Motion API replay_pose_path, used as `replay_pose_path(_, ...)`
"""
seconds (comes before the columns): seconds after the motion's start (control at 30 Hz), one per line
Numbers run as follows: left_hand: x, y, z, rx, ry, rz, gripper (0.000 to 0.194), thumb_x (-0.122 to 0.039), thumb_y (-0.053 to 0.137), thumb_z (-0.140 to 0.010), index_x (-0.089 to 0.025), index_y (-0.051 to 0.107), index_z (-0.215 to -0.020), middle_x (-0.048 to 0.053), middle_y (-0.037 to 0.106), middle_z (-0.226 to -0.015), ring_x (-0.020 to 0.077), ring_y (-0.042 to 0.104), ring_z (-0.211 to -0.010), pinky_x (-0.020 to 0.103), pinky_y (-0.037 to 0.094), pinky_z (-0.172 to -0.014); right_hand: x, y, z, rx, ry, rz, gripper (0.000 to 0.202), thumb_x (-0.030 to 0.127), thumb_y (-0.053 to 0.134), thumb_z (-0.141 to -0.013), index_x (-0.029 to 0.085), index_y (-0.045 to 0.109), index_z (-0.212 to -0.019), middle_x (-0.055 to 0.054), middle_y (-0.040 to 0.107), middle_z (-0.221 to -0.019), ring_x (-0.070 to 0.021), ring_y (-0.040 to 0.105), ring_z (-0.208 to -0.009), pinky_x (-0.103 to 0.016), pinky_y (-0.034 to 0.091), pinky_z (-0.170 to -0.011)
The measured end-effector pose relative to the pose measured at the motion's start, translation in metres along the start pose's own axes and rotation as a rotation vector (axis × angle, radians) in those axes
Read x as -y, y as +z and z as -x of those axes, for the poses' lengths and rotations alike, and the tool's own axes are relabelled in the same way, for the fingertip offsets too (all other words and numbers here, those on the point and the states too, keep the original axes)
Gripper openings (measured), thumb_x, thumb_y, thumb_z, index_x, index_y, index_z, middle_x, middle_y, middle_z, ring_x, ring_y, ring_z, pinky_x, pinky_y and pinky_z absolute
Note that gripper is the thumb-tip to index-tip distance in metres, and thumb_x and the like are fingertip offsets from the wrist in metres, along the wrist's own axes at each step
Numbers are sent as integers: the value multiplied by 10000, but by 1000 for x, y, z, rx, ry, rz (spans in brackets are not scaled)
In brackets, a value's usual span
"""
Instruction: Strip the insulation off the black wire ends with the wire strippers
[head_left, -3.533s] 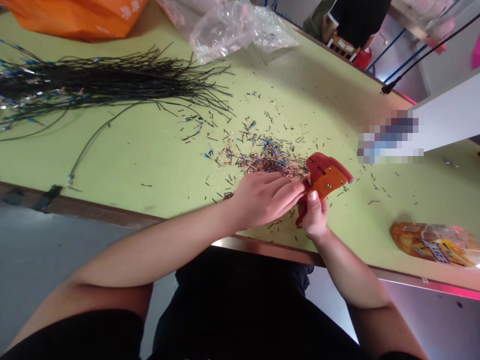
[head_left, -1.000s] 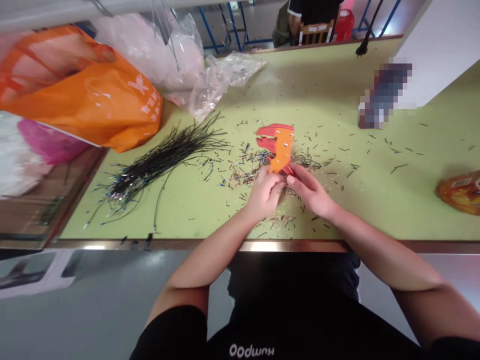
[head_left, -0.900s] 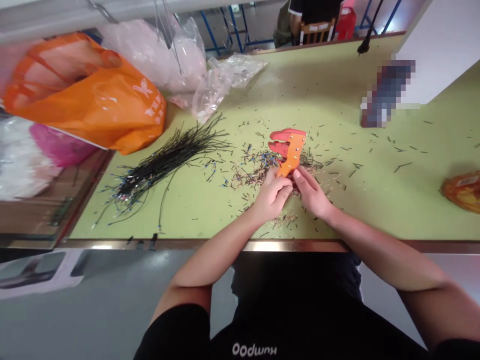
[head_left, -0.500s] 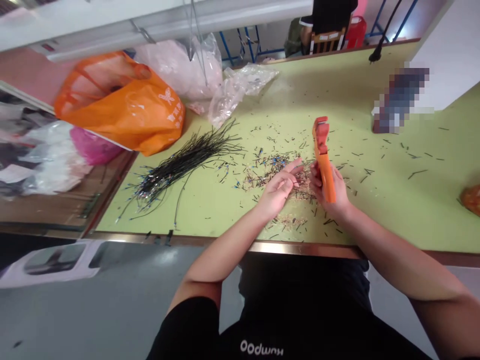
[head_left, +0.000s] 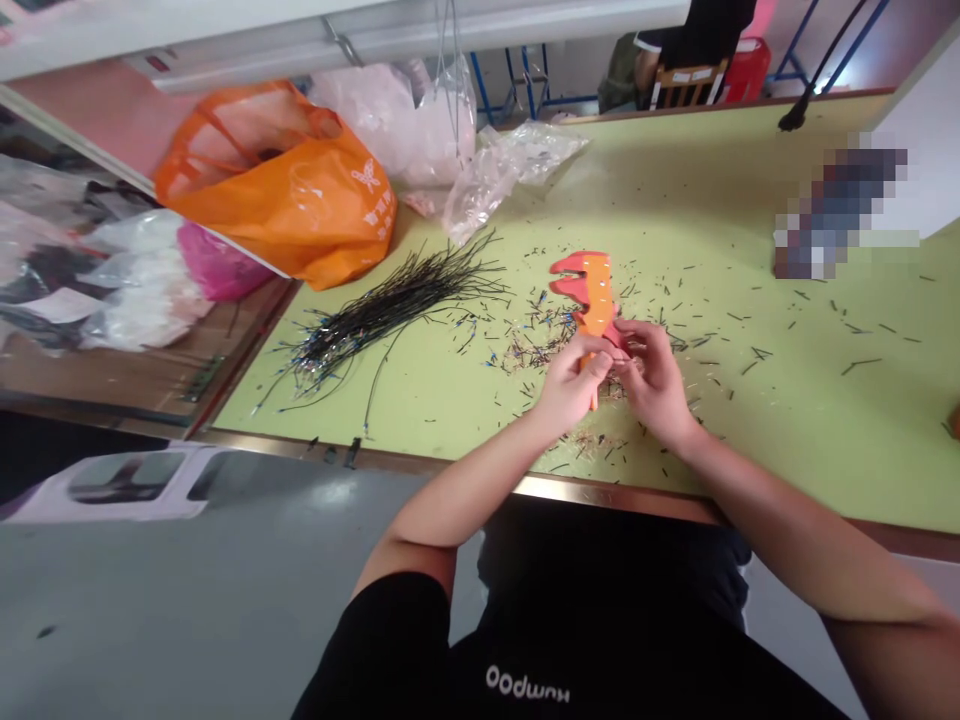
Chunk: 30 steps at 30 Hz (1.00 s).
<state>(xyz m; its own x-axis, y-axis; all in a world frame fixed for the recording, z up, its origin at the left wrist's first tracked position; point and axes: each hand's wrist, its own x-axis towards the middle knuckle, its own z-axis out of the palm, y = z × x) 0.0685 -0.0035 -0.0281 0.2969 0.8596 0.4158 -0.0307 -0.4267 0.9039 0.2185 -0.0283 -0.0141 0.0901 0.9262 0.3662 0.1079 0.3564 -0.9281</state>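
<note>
L hand (head_left: 570, 390) has its grip wrapped round the orange tool (head_left: 599, 292); R hand (head_left: 661, 385) has its grip half curled, touching the red handle (head_left: 616, 338), can't tell if tight. Tool's approx 12 o'clock of hands, above wire bits (head_left: 523, 350); blk wires (head_left: 405, 295) at its 9 o'clock.

The left hand (head_left: 568, 388) and right hand (head_left: 658, 382) hide much of the handles of the wire stripper (head_left: 598, 292), and I can't tell whether the right hand grips or merely touches them. The co-worker (head_left: 701, 38) is cut off at the top of the view, the orange item (head_left: 955, 422) at the right; the thing (head_left: 840, 213) by the white panel (head_left: 930, 120) is blurred beyond naming.
</note>
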Motion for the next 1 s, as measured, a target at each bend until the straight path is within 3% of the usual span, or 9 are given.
replay_pose_path(0.13,0,-6,-2,-323,45,-109,400,-605,455,-1091,-231,590,-1041,97,704,-1144,212,673,-1203,412,556,-1034,-3,7,14,39,-10,-15,379,392,761,-976,306,579,-1297,-47,662,-1083,-226,660,-990,-421,585,-904)
replay_pose_path(0.23,0,-7,-2,-450,38,-140,399,-605,517,-1068,-225,629,-1019,72,702,-1053,213,680,-1135,388,546,-1014,-7,16,21,184,133,-227,521,419,755,-980,346,471,-1410,-18,708,-1047,-217,704,-995,-420,605,-913)
replay_pose_path(0.3,-1,-5,-1,-462,18,-66,396,-615,555,-1049,-232,648,-1016,51,697,-1010,195,693,-1032,364,554,-970,-8,19,22,250,235,-323,569,454,741,-985,366,448,-1464,-43,742,-1166,-234,709,-1147,-461,588,-1031)
replay_pose_path(0.4,-6,1,0,-469,5,35,403,-635,589,-1026,-238,660,-1005,46,699,-1004,187,693,-1000,346,556,-947,-9,17,22,373,308,-336,491,498,702,-997,341,563,-1441,-76,730,-1338,-269,659,-1311,-511,512,-1173)
replay_pose_path(0.53,-10,2,-1,-467,-16,93,416,-660,634,-991,-246,667,-973,40,699,-977,186,689,-995,337,552,-938,-15,10,22,466,330,-311,373,500,657,-995,301,719,-1304,-69,702,-1409,-313,627,-1358,-536,489,-1195)
replay_pose_path(0.7,-9,-8,-8,-512,-86,293,481,-726,696,-916,-252,621,-948,25,691,-1032,173,704,-1018,335,559,-950,-22,11,21,540,186,-269,324,466,552,-1033,275,727,-1228,-103,680,-1345,-288,675,-1242,-510,568,-1089)
replay_pose_path(0.77,-8,-10,-10,-497,-136,335,485,-724,712,-905,-251,613,-955,22,692,-1027,182,712,-1073,330,558,-951,-21,15,20,546,107,-127,259,399,605,-1015,254,679,-1217,-104,702,-1200,-260,715,-1111,-476,593,-1028)
replay_pose_path(0.87,-7,-9,-10,-438,-175,344,477,-708,740,-892,-248,631,-955,31,715,-1055,195,712,-1129,326,560,-961,-16,17,18,500,53,124,175,311,667,-980,232,626,-1131,-45,693,-939,-212,700,-809,-385,612,-786)
replay_pose_path(1.0,-5,-19,-12,-362,-126,267,532,-752,508,-1006,-250,686,-1023,82,720,-1261,224,677,-1243,365,572,-992,-4,10,14,483,-185,210,92,284,622,-1041,221,641,-976,-41,689,-871,-182,658,-730,-328,563,-699)
